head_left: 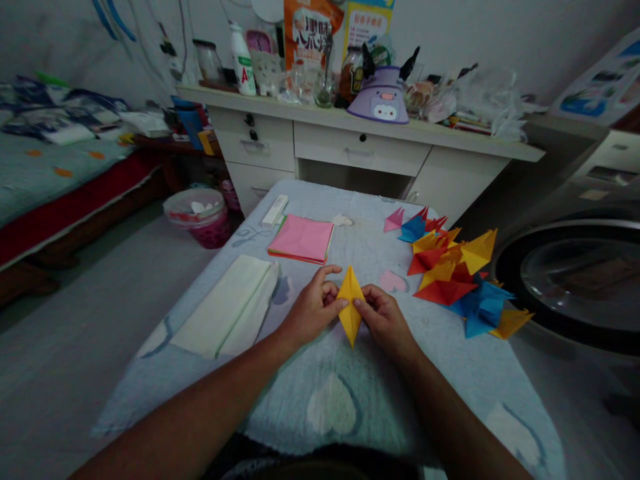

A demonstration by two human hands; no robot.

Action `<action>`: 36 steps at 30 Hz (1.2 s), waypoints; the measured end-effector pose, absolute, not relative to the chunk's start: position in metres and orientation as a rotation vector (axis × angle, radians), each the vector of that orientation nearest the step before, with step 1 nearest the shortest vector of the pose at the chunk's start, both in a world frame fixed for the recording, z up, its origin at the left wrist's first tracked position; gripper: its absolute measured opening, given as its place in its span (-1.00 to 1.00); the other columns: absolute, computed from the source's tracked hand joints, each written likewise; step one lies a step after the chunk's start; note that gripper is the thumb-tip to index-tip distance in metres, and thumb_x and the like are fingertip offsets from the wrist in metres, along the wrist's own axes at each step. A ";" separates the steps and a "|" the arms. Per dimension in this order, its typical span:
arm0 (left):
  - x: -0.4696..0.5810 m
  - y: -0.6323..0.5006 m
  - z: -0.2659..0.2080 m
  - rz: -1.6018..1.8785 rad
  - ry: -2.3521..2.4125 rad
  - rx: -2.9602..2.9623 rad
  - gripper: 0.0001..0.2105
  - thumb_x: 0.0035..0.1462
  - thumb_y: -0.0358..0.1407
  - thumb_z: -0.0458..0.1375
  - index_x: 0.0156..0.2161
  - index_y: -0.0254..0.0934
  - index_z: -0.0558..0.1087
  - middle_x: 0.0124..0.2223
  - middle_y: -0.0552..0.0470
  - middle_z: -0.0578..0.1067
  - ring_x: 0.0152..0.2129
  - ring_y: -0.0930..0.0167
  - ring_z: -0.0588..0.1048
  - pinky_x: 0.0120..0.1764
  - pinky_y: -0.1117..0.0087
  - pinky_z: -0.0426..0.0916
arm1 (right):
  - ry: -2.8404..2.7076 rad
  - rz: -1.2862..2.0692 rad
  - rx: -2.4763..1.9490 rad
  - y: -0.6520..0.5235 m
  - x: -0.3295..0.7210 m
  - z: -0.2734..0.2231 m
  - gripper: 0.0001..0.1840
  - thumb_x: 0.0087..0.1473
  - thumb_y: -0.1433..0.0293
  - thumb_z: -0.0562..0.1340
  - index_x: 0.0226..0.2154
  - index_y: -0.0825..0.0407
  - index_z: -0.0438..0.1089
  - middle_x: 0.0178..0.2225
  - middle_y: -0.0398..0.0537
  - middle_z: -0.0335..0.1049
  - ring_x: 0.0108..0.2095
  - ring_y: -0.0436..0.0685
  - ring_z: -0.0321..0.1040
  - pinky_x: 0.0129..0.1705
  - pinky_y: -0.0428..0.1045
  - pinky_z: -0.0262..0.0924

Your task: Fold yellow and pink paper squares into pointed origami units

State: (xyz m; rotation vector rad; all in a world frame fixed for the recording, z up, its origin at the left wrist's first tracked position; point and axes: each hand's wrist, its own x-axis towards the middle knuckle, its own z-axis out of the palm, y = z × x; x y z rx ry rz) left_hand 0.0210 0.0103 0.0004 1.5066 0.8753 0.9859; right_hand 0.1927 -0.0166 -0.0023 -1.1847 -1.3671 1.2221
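Dim, bluish light falls softly around the hands (314, 303). Beyond them, the desk recess (345, 177) sinks into shadow. Wide-angle distortion stretches the washing machine (580, 273) to their right.

Across the back, a white drawer cabinet (325, 141) stands before a pale wall (460, 33), dark keyholes showing in its fronts, while over on the right looms a front-loading washing machine (600, 193) with a dark-rimmed round door (575, 280). Swinging left, there's a bed (45, 183) with a red side, a pinkish waste bin (210, 232) on grey floor (100, 333), all in dim, soft light.
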 end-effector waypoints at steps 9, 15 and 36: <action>0.010 0.007 0.015 1.019 0.869 1.923 -0.82 0.15 -0.45 0.04 -0.16 -0.25 0.41 -0.11 -0.02 0.39 -0.23 0.44 0.42 -0.16 0.38 0.36 | -1.049 1.410 -1.018 -0.017 0.191 0.006 -0.60 -0.08 0.21 0.37 -0.31 -0.09 0.15 -0.49 -0.28 0.37 -0.54 -0.01 0.29 -0.48 -0.12 0.12; 0.008 0.006 0.020 0.934 0.845 2.010 -0.64 -0.02 -0.56 0.07 -0.10 -0.22 0.44 -0.05 -0.03 0.38 -0.22 0.45 0.43 -0.22 0.44 0.40 | -1.012 1.411 -1.018 -0.017 0.193 0.011 -0.64 -0.11 0.23 0.39 -0.39 -0.06 0.19 -0.50 -0.27 0.34 -0.53 -0.03 0.27 -0.46 -0.12 0.13; 0.011 0.007 0.011 1.212 0.843 1.970 -0.89 0.14 -0.45 0.13 -0.22 -0.24 0.42 -0.13 -0.01 0.50 -0.12 0.38 0.46 -0.02 0.30 0.32 | -1.046 1.461 -0.975 -0.021 0.200 0.013 -0.73 -0.12 0.29 0.33 -0.29 -0.04 0.36 -0.41 -0.17 0.38 -0.47 0.00 0.24 -0.44 -0.11 0.09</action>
